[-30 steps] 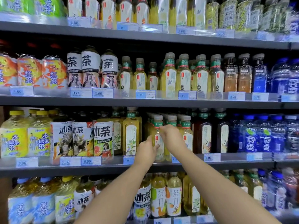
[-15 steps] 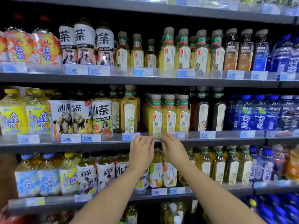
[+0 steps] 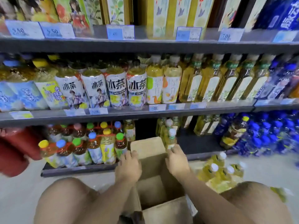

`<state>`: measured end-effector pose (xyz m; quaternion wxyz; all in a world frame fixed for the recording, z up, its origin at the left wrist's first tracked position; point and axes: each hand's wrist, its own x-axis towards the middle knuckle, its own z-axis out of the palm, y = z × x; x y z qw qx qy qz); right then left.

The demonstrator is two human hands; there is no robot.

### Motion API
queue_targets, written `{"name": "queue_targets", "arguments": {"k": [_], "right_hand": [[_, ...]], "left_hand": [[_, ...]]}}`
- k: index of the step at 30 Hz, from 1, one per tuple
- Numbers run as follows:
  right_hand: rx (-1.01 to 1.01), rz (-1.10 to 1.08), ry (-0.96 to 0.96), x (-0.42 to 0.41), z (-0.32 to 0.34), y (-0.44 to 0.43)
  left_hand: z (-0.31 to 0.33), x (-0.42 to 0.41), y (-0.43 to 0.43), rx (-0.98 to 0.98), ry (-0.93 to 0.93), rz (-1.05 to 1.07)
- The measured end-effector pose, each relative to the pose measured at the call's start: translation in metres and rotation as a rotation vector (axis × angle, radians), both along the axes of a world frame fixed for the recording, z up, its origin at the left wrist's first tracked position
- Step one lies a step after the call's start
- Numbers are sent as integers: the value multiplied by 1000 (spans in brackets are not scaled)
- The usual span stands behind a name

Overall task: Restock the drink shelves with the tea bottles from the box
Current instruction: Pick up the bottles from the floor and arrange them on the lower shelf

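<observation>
An open cardboard box stands on the floor between my bare knees, and only brown cardboard shows inside it. My left hand hangs over its left wall with the fingers loosely apart, holding nothing. My right hand is over the right wall. Its fingertips reach the base of an upright yellow tea bottle with a white cap at the bottom shelf; I cannot tell if they touch it. More yellow tea bottles lie on the floor right of the box.
The bottom shelf holds coloured-cap drink bottles on the left and blue water bottles on the right. Behind the box is a dark gap. The shelf above is packed with tea bottles. A red object sits far left.
I have dropped into a crouch, so the view has swung from the middle shelves down to the floor. Both hands left the shelf edge and came down over the box.
</observation>
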<state>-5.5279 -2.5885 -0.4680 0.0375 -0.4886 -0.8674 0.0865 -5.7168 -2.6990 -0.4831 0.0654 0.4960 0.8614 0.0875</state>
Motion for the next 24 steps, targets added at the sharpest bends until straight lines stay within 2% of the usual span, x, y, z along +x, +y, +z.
{"name": "queue_targets", "arguments": {"k": [2, 3, 5, 6, 10, 14, 18, 24], "right_hand": [[-147, -84, -151, 6, -25, -11], [-249, -145, -193, 7, -34, -14], [-385, -273, -161, 10, -53, -16], [-415, -324, -117, 12, -63, -16], [-518, -440, -44, 24, -78, -22], [-540, -434, -19, 32, -64, -26], [-475, -444, -48, 37, -26, -24], [-445, -505, 79, 60, 36, -44]], "left_hand": [[-38, 4, -15, -122, -160, 173], [-54, 3, -21, -108, -249, 235], [-74, 7, -23, -114, -435, 309], [-76, 10, -22, -136, -459, 263], [-76, 25, -19, -287, -400, 274], [-58, 25, -14, -361, -393, 230], [-20, 23, -3, -336, -369, 163], [52, 38, -4, -285, -298, 45]]}}
